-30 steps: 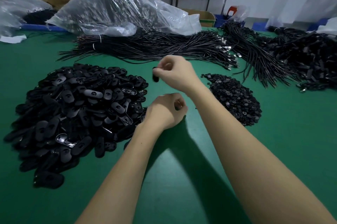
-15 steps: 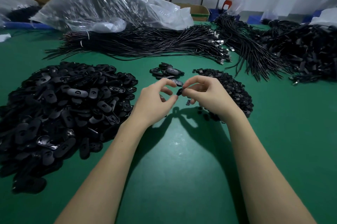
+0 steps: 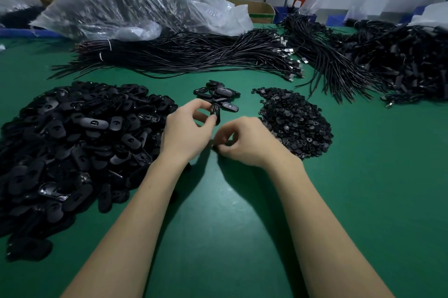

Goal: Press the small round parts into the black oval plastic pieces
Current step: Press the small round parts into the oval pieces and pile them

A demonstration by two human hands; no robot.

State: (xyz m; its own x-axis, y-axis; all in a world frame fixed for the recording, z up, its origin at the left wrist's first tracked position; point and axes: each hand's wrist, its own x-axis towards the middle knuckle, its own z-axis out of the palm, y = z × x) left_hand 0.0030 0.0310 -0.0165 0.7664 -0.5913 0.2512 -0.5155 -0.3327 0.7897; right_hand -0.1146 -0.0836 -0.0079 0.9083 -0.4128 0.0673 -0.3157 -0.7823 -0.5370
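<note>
Head view: left hand (image 3: pixel 186 132) pinches oval piece (image 3: pixel 215 113) above right hand (image 3: pixel 244 142).

No readable text or labels anywhere.

Black cable bundles (image 3: pixel 194 55) lie on the green table (image 3: pixel 218 237) — a plastic bag (image 3: pixel 135 4) behind.

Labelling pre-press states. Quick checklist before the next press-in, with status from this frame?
1. Oval piece held in left hand: ok.
2. Round part in right hand: cannot tell, fingertips hide it.
3. Part lined up with the oval piece's hole: not ok, hands apart.
4. Round parts pile beside right hand: ok.
5. Oval pieces pile beside left hand: ok.
6. Small finished pile unobstructed: ok.
</note>
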